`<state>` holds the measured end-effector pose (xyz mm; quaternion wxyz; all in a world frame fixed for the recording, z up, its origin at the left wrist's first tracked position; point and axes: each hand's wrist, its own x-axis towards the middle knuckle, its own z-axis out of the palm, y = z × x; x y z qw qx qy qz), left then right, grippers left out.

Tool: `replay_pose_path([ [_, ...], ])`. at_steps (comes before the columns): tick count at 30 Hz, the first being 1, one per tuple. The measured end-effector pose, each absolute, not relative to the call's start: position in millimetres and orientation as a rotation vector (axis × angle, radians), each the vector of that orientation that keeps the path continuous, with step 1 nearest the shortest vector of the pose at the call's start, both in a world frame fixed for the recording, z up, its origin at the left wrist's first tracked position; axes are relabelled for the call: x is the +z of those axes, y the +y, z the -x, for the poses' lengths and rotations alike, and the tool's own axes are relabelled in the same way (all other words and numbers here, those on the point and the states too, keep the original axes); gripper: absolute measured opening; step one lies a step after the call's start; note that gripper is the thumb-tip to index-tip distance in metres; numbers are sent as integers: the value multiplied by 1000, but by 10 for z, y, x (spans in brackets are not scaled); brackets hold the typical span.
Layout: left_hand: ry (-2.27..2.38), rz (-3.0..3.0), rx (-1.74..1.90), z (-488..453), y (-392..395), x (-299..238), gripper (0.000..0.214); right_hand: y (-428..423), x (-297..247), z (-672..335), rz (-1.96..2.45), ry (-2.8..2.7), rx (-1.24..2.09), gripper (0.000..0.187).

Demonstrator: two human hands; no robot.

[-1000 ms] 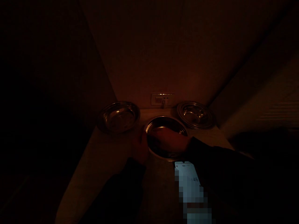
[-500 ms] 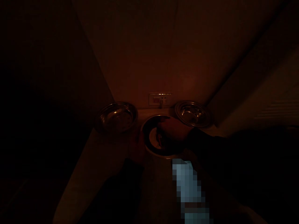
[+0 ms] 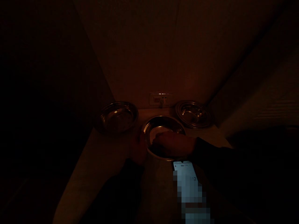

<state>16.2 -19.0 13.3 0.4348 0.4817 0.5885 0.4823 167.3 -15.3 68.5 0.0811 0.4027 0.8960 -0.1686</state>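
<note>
The scene is very dark. A round, shallow metal bowl (image 3: 167, 122) sits in the middle of a table. My left hand (image 3: 138, 147) holds the bowl's left rim, its fingers dim in shadow. Inside the bowl, my right hand (image 3: 171, 143) reaches in from the right with curled fingers, low over the bottom. Whatever these fingers may hold is hidden in the dark. Just in front of the bowl lies a lit phone (image 3: 188, 183), its screen mostly blurred out.
A metal bowl (image 3: 119, 118) stands at the back left of the wooden table (image 3: 86, 174). Stacked metal dishes (image 3: 193, 113) are at the back right. On the wall behind is a socket plate (image 3: 160, 99) with a plug in it.
My right hand has moved from the far side of the bowl toward its near side, uncovering the far inner wall. My left hand stays at the left rim.
</note>
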Motion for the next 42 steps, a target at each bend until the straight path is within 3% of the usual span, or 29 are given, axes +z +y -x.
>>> replay_pose_path([
  [12, 1451, -1164, 1241, -151, -165, 79, 35, 234, 565, -1774, -1513, 2649, -224, 23],
  [23, 1446, -1158, 1246, -159, -194, 126, 35, -214, 667, -1645, -1207, 2746, -452, 20],
  [32, 1377, -1154, 1250, -125, -156, 42, 34, 248, 514, -1664, -1505, 2694, -272, 24],
  [42, 1431, -1166, 1249, -149, -176, 84, 35, -62, 689, -1531, -1201, 2708, -412, 26],
])
